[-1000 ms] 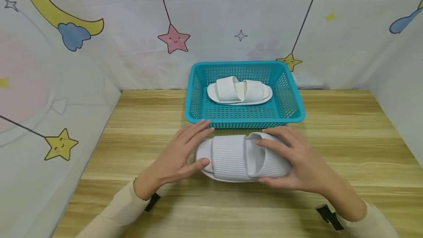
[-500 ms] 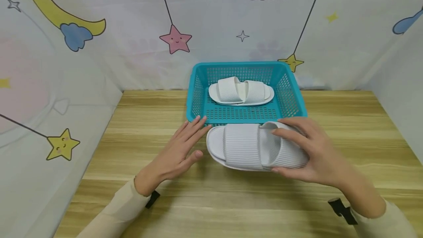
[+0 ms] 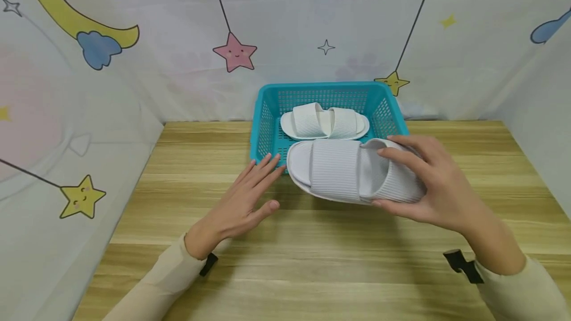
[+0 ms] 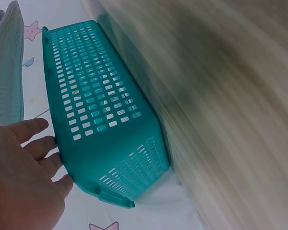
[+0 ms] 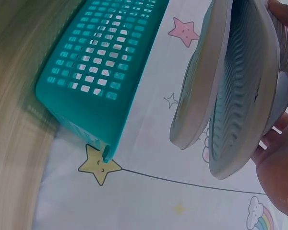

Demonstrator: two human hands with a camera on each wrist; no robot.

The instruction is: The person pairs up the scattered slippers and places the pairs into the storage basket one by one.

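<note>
My right hand (image 3: 439, 189) grips a white pair of slippers (image 3: 334, 170) by the right-hand strap, thumb below and fingers on top. The pair is fitted together, and two separate soles show in the right wrist view, where the slippers (image 5: 245, 96) hang above the basket's rim level. They cover part of the front of a teal basket (image 3: 255, 145). Inside it, toward the back, lies another white pair of slippers (image 3: 308, 123). Spread and holding nothing, my left hand (image 3: 241, 204) is by the basket's front left corner; whether its fingertips touch the rim, I cannot tell.
The wood-grain table (image 3: 276, 271) runs out in front of the basket. Behind and at both sides hangs a white cloth backdrop (image 3: 285, 9) with printed stars and a moon. A black wrist strap (image 3: 464, 266) is on the right sleeve.
My right hand has lifted the slippers from between both hands and moved them forward and right, over the basket's front. The left hand has let them go and stays almost in place.
</note>
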